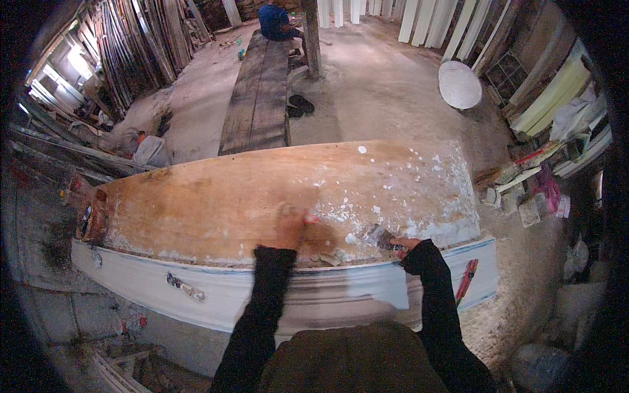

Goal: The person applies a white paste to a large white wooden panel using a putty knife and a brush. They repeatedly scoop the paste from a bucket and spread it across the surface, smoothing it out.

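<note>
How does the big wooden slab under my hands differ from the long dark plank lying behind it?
The wooden slab is pale orange-brown, broad, lies crosswise, and carries white patches toward its right end. The dark plank is grey-brown, narrower, runs away from the camera, and shows no white patches. The left hand rests on the slab; the right hand holds a scraper. Both are long flat timber.

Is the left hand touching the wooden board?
Touching. The head view shows the left hand pressed flat on the wooden board, with no gap visible.

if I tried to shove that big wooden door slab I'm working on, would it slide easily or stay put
Probably stays put: the wooden slab is long, broad and looks thick, so likely heavy. It looks stiff, lying flat without sag. Its dusty, patched surface near your left hand seems rough, not slippery.
</note>
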The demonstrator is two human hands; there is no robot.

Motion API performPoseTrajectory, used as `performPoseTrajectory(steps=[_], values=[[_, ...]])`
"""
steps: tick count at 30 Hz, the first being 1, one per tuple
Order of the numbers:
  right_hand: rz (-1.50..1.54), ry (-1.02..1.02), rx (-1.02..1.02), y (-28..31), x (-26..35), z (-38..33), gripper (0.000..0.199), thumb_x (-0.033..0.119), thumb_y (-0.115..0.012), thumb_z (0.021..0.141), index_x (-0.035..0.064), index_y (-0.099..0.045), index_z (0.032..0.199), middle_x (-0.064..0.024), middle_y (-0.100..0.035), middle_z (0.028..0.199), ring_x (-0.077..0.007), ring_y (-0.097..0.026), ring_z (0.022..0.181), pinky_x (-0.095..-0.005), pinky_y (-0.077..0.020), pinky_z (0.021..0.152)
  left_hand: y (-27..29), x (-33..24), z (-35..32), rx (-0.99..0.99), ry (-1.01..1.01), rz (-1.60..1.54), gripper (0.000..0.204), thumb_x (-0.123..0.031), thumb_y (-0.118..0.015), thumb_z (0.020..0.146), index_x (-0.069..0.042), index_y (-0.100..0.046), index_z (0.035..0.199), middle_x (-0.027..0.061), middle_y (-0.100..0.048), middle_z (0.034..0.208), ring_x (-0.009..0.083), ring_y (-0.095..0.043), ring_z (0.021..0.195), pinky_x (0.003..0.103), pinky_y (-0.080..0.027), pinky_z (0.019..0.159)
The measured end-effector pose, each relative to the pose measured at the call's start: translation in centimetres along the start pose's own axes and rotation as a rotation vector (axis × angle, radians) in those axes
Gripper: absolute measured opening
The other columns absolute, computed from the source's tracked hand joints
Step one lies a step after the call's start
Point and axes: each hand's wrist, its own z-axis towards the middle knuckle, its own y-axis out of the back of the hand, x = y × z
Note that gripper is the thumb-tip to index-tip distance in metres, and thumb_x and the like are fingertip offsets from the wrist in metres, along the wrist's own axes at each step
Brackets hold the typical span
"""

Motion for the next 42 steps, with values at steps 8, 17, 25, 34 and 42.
performPoseTrajectory(steps=[8, 17, 25, 34, 42], values=[[0.291, -0.284, -0.105, 1.1, -5.0, -2.7, 0.031, 0.022, -0.055, 0.075, 0.0086, -0.054, 0.102, -0.0140, -0.058, 0.093, -0.0249, -0.057, 0.080, -0.0325, -0.0449, 0.070, 0.0, -13.4, 1.1, 0.053, 0.298, -1.074, 0.024, -0.020, -0.057, 0.073, -0.001, -0.052, 0.086, 0.0133, -0.053, 0.081, 0.0232, -0.051, 0.079, 0.034, -0.040, 0.069], [-0.375, 0.320, 0.091, -7.2, 0.4, 7.8, 0.030, 0.029, -0.047, 0.076, 0.0158, -0.052, 0.103, -0.0172, -0.056, 0.075, -0.0320, -0.055, 0.067, -0.0395, -0.0450, 0.060, 9.6, 4.0, -1.0, -0.218, 0.562, -0.793, 0.018, -0.017, -0.051, 0.080, -0.002, -0.053, 0.089, 0.0039, -0.054, 0.081, 0.0120, -0.053, 0.074, 0.024, -0.044, 0.064], [-0.304, 0.302, -0.183, -10.8, 7.9, 15.5, 0.031, 0.026, -0.049, 0.074, 0.0154, -0.051, 0.103, -0.0159, -0.057, 0.076, -0.0306, -0.055, 0.066, -0.0400, -0.0450, 0.057, 8.0, 4.7, -7.6, -0.494, 1.034, -1.200, 0.017, -0.014, -0.051, 0.080, -0.004, -0.049, 0.094, 0.0046, -0.052, 0.089, 0.0131, -0.053, 0.075, 0.023, -0.046, 0.059], [-0.199, 0.132, -0.299, -12.9, 5.7, 12.4, 0.043, 0.023, -0.056, 0.067, 0.0162, -0.048, 0.108, -0.0135, -0.056, 0.077, -0.0290, -0.055, 0.062, -0.0368, -0.0447, 0.050, 5.2, 3.1, -9.7, -0.449, 0.932, -1.190, 0.016, -0.012, -0.048, 0.080, -0.005, -0.046, 0.094, 0.0042, -0.048, 0.090, 0.0142, -0.050, 0.080, 0.027, -0.048, 0.061], [-0.334, 0.100, -0.216, -10.1, 6.9, 9.1, 0.028, 0.023, -0.049, 0.073, 0.0079, -0.052, 0.096, -0.0155, -0.055, 0.064, -0.0288, -0.056, 0.063, -0.0421, -0.0435, 0.053, 7.1, 2.2, -8.9, -0.482, 1.072, -1.293, 0.014, -0.011, -0.046, 0.080, -0.005, -0.045, 0.093, 0.0057, -0.049, 0.088, 0.0136, -0.052, 0.077, 0.026, -0.048, 0.061]])
